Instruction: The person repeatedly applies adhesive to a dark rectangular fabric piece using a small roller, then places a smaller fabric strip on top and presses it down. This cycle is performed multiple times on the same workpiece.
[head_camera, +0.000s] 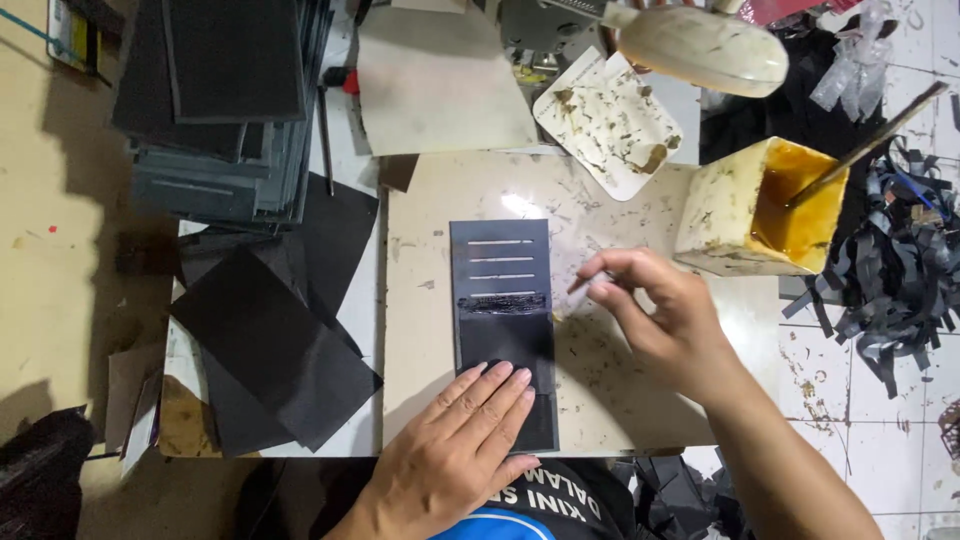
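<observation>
A dark rectangular panel (500, 265) with several pale slits lies upright on a stained work board (420, 330). My left hand (465, 440) presses flat on the panel's lower end, fingers together. My right hand (655, 310) pinches a thin brush (580, 283) at the panel's right edge, beside a glossy wet strip (502, 303) across the panel. A yellowed square glue pot (760, 205) with a stick (865, 145) in amber glue stands just right of that hand.
Stacks of dark panels (220, 100) sit at the back left, with loose black sheets (275, 340) below them. A smeared white tray (610, 120) and a lamp head (700, 45) are behind the board. Black scrap strips (895, 270) pile up at the right on a tiled floor.
</observation>
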